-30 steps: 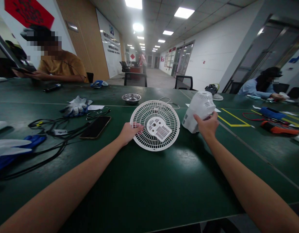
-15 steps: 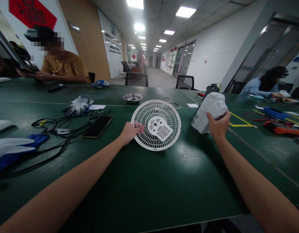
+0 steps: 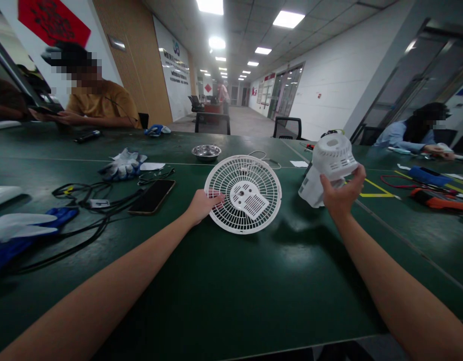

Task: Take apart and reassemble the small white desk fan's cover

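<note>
My left hand (image 3: 202,206) grips the left rim of a round white fan grille (image 3: 274,195), fingers reaching behind and through its bars. The grille is tilted up facing me, with a slotted plate at its centre. To the right, my right hand (image 3: 340,196) holds a white fan motor cover (image 3: 332,153) with vent slots, thumb on the near side and fingers around the right. Below and left of the cover is a white plastic part (image 3: 310,188), close to the table; whether the two touch I cannot tell. A thin pale cable (image 3: 271,163) lies behind the grille.
A metal bowl (image 3: 206,152) stands behind the grille. At left lie a phone (image 3: 152,196), black cables (image 3: 103,213) and work gloves (image 3: 122,164). On the right are an orange multimeter (image 3: 440,199) and yellow tape (image 3: 378,188). Two people sit across the green table (image 3: 231,281).
My right hand has lifted and turned the motor cover up and to the right, showing its rounded vented end and the white part beneath. My left hand and the grille stay put.
</note>
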`<state>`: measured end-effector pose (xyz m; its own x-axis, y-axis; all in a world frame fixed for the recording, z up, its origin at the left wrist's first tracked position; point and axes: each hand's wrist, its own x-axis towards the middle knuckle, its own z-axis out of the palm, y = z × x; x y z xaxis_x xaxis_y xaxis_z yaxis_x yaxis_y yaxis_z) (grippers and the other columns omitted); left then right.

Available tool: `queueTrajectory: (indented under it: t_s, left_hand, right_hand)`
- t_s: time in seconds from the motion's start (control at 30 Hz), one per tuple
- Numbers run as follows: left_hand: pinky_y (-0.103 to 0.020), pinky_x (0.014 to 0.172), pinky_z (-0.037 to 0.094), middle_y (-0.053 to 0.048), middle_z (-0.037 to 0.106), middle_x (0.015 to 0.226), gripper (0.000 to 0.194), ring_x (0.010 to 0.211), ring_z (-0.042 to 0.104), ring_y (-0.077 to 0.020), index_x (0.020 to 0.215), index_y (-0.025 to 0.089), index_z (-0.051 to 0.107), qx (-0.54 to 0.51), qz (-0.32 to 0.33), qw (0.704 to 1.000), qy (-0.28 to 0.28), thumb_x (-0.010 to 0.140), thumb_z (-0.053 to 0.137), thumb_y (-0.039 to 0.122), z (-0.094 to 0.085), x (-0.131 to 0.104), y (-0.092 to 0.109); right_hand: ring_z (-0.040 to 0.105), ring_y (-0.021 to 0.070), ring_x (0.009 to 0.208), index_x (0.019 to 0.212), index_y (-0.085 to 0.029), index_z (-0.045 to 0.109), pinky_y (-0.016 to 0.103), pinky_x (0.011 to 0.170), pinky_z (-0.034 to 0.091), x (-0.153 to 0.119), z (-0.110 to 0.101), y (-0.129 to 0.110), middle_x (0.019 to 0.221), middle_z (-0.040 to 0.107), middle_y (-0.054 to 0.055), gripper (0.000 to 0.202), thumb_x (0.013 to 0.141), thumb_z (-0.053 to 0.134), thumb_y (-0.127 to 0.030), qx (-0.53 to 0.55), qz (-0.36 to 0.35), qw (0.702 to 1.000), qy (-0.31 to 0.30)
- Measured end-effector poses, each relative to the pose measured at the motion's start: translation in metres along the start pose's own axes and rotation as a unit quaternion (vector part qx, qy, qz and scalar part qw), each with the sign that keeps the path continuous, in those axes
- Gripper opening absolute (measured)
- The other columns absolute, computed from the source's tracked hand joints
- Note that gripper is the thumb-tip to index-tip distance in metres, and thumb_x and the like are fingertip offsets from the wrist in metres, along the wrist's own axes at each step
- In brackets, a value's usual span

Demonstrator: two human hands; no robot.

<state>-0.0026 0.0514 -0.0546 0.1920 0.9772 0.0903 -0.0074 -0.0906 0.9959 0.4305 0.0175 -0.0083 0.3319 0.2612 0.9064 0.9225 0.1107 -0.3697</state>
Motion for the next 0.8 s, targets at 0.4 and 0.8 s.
queueTrajectory:
  t_s: [0.4, 0.8]
  left_hand:
    - [-0.037, 0.072, 0.059, -0.006, 0.075, 0.08, 0.017, 0.07, 0.07, -0.019, 0.09, 0.014, 0.074, 0.014, 0.006, 1.0, -0.006, 0.078, 0.079, 0.025, -0.003, 0.004, -0.005]
    - [-0.039, 0.075, 0.059, -0.007, 0.075, 0.082, 0.016, 0.073, 0.071, -0.0202, 0.091, 0.013, 0.074, 0.005, -0.003, 1.0, -0.008, 0.079, 0.078, 0.023, -0.001, -0.002, 0.004]
  right_hand:
    - [0.067, 0.0273, 0.09, 0.136, -0.012, 0.051, 0.042, 0.087, 0.053, -0.06, 0.036, -0.06, 0.114, 0.071, 0.015, 0.075, 0.076, 0.071, -0.053, 0.051, 0.073, 0.943, -0.321]
    - [0.067, 0.0318, 0.104, 0.123, -0.016, 0.058, 0.042, 0.089, 0.05, -0.063, 0.042, -0.049, 0.113, 0.071, 0.018, 0.05, 0.082, 0.067, -0.044, -0.082, 0.096, 0.901, -0.415]
